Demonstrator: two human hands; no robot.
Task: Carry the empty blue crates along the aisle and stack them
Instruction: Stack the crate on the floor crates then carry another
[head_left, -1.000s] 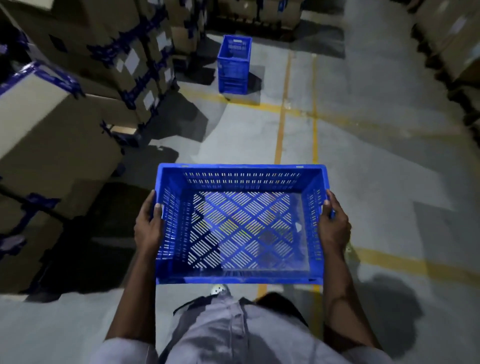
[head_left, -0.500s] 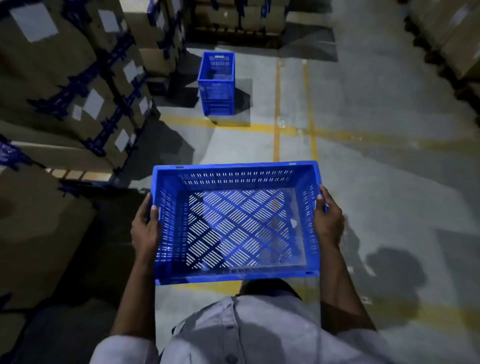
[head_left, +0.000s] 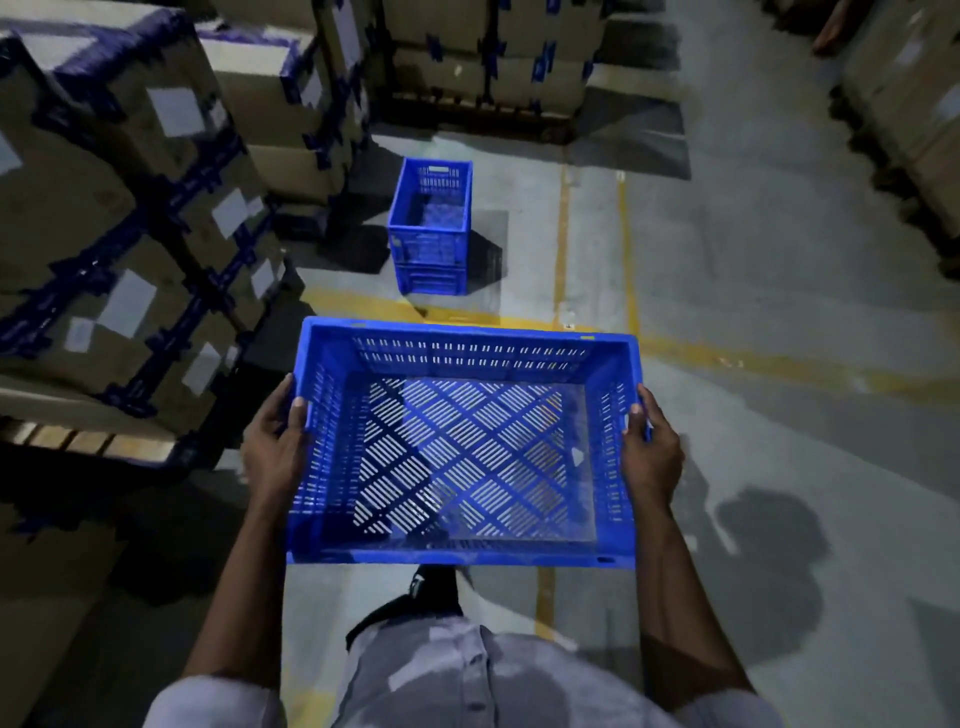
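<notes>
Cartons (head_left: 130, 218): brown, stacked at left, blue tape, white labels too blurred to read. Floor (head_left: 779, 312): grey concrete, yellow lines. Carried crate (head_left: 462, 447): blue, slotted, empty, held level in the near centre. Crate stack (head_left: 431, 228): blue, far on the floor beside the cartons. Left hand (head_left: 272, 447): gripping the carried crate's left rim. Right hand (head_left: 652, 452): gripping its right rim. No brand legible.

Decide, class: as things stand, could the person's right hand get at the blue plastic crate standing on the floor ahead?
Probably not yet. The right hand and left hand both grip the slotted blue plastic crate being carried, and the blue plastic crate on the floor stands well ahead, past the yellow floor line. Nothing blocks the aisle between.
</notes>
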